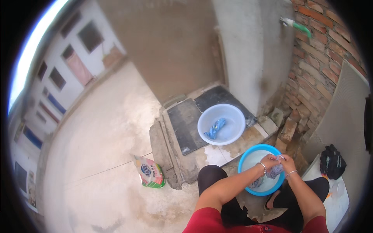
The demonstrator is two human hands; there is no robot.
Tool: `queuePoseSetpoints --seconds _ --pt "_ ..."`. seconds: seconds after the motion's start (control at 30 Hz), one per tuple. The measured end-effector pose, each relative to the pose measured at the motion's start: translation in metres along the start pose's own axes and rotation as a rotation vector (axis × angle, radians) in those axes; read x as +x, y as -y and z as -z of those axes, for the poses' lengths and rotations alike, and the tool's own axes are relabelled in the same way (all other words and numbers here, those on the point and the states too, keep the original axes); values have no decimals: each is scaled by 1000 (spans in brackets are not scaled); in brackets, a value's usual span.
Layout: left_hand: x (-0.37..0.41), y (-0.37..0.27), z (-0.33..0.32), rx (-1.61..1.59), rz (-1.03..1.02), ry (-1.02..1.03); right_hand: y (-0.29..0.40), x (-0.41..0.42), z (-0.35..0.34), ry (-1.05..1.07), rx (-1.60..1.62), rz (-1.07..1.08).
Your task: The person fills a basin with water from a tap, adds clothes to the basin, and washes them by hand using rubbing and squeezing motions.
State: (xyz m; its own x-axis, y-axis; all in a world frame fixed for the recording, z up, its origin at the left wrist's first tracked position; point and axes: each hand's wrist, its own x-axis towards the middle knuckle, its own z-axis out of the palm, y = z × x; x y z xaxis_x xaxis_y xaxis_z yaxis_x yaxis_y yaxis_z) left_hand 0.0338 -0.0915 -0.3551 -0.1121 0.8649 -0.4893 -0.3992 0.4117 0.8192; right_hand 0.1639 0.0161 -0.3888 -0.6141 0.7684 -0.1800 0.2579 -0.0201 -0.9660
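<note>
Between my knees stands a blue-rimmed plastic basin (pixel 243 157) that holds whitish water. Over it, a grey-purple wet cloth (pixel 274 172) is bunched up and hangs down from my fingers. My left hand (pixel 268 163) grips one side of the cloth and my right hand (pixel 287 163) the other, the two close together. More patterned cloth (pixel 256 183) lies in the water at the basin's near left, partly hidden by my left forearm. Beyond, a pale plastic basin (pixel 235 125) rests on a ledge with a twisted blue cloth (pixel 216 128) inside.
A printed detergent bag (pixel 150 173) stands on the concrete floor at left. The tiled ledge (pixel 186 128) has a broken concrete edge. At right, a dark bundled cloth (pixel 332 162) lies on a white board (pixel 339 195). A tap with a green hose (pixel 301 28) juts out near the brick wall (pixel 317 43).
</note>
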Motion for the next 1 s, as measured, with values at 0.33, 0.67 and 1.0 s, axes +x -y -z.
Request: queuePoseSetpoints --seconds 0.33,0.67,1.0 --pt "27 18 0 -171 -134 -112 40 -12 -7 295 126 -58" --pt "55 43 3 198 -369 -538 20 -15 13 186 384 -256" --pt "65 45 8 142 -484 -461 -50 -16 15 170 -20 -146"
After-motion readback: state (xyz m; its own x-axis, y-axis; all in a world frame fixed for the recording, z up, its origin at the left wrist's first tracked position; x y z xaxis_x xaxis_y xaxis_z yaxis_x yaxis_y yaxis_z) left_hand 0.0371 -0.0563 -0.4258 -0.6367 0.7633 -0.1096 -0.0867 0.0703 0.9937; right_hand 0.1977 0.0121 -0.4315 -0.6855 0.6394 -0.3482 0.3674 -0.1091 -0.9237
